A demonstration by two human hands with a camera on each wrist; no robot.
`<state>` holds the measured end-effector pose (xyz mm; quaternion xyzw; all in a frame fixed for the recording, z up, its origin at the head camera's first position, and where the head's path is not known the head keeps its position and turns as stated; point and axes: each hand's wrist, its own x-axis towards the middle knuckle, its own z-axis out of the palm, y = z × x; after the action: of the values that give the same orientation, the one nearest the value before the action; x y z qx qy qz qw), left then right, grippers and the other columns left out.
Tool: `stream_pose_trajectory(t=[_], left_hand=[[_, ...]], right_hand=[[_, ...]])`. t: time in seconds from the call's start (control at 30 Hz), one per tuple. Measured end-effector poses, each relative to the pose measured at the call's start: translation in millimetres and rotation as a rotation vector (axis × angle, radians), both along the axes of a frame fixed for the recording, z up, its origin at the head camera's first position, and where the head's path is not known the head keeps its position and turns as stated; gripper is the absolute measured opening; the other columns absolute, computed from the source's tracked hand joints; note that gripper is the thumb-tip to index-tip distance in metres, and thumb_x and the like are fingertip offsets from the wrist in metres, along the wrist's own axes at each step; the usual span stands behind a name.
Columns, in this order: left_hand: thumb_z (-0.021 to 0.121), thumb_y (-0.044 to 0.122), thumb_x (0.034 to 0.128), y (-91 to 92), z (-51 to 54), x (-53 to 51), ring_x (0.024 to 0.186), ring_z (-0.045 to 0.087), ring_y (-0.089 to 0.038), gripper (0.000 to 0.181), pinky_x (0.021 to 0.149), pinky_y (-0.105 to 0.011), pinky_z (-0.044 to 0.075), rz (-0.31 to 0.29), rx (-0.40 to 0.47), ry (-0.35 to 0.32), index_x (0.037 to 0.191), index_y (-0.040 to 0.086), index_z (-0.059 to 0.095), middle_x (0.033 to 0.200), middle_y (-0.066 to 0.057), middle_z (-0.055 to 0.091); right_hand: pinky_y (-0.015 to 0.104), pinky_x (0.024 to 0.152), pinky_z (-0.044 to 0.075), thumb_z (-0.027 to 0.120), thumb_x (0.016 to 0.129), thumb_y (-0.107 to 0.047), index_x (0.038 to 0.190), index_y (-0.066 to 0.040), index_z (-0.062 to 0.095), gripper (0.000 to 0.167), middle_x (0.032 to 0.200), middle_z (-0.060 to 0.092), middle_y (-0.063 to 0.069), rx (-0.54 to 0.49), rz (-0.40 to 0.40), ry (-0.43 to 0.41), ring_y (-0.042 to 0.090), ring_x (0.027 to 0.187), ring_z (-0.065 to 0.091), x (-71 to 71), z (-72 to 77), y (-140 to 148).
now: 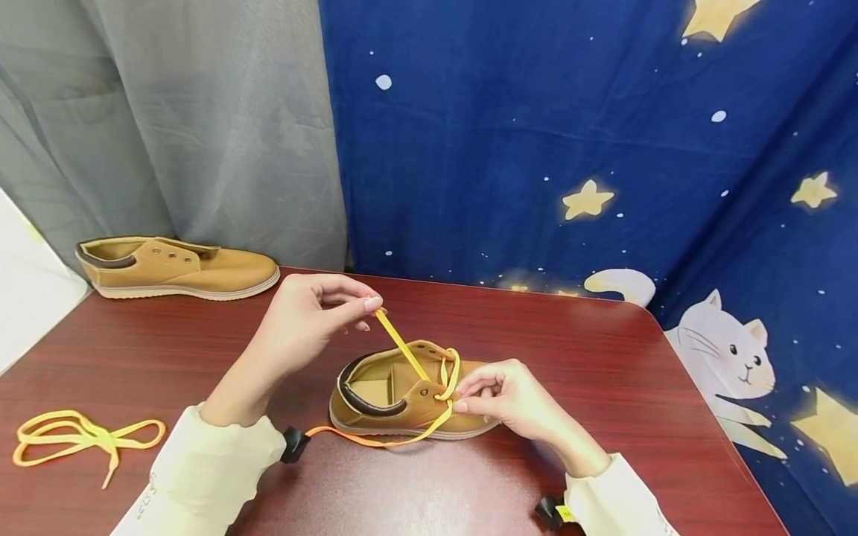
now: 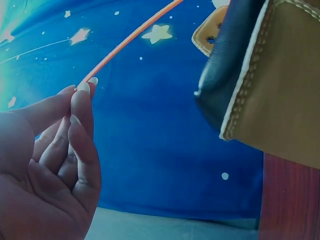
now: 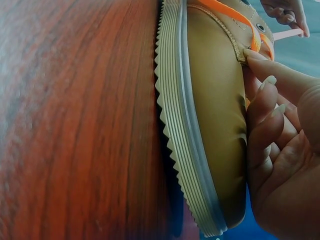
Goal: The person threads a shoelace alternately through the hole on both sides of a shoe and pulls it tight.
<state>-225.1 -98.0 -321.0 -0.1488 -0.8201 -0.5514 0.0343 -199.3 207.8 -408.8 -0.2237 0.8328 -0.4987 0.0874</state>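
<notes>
A tan shoe (image 1: pixel 395 420) stands on the table with its toe to the right in the head view. My left hand (image 1: pixel 302 320), raised above its heel side, pinches a yellow-orange lace (image 1: pixel 402 346) that runs taut down to the eyelets. In the left wrist view the thumb and fingertips of my left hand (image 2: pixel 60 150) meet on the lace (image 2: pixel 132 37). My right hand (image 1: pixel 519 398) pinches the front corner of the lacing flap, by the lowest eyelet; in the right wrist view the thumb of that hand (image 3: pixel 285 135) lies on the flap edge. Another length of lace hangs over the shoe's near side.
A second tan shoe (image 1: pixel 181 275), without a lace, stands at the table's back left. A tied yellow-orange lace (image 1: pixel 74 435) lies at the left on the red-brown table (image 1: pixel 637 387). Grey and blue curtains hang behind the table.
</notes>
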Motion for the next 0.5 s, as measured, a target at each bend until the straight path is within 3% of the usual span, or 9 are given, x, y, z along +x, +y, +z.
stream_pose_trajectory(t=[0.23,0.5], left_hand=[[0.077,0.029,0.0904,-3.7,3.2,2.0,0.072,0.074,-0.011,0.022,0.063,-0.025,0.053,0.005,-0.005,0.006,0.100,0.009,0.078,0.085,0.002,0.078],[0.077,0.029,0.0904,-4.8,4.2,2.3,0.072,0.073,-0.011,0.022,0.061,-0.026,0.052,-0.017,-0.007,-0.007,0.100,0.010,0.077,0.081,0.006,0.077]], right_hand=[[0.014,0.048,0.037,0.083,0.081,-0.012,0.092,-0.005,0.077,0.014,0.082,0.076,0.014,0.000,-0.004,-0.007,-0.002,0.053,0.048,-0.3,0.6,-1.6],[0.015,0.050,0.041,0.083,0.082,-0.012,0.097,-0.005,0.077,0.017,0.084,0.077,0.013,0.015,-0.006,-0.010,-0.002,0.056,0.053,0.0,0.1,-1.2]])
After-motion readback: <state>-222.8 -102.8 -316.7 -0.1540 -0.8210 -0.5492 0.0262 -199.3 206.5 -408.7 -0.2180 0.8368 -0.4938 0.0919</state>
